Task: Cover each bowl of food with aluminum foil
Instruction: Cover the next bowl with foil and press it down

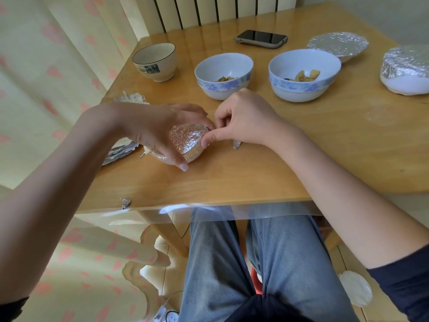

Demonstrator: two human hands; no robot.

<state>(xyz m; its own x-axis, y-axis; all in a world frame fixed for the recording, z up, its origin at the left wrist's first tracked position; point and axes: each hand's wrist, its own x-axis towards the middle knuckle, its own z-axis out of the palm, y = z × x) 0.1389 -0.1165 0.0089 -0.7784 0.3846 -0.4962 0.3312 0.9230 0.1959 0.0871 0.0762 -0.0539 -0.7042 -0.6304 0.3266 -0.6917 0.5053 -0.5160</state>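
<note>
Foil-wrapped bowl (pixel 185 141) gripped by both hands; two blue-patterned bowls (pixel 224 75) hold food.

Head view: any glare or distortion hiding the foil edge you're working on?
Head view: wide-angle bends the table edges; a glare streak lies along its near edge only. The foil-wrapped bowl is sharp and evenly lit, though the left hand and right hand cover part of its rim.

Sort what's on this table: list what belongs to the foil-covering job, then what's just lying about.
Job:
- small bowl being wrapped, gripped by left hand; right hand pinches its foil
- two open bowls with food
- two foil-covered bowls
- foil sheet

Lying about:
- phone
- cream bowl
- foil scraps
</note>
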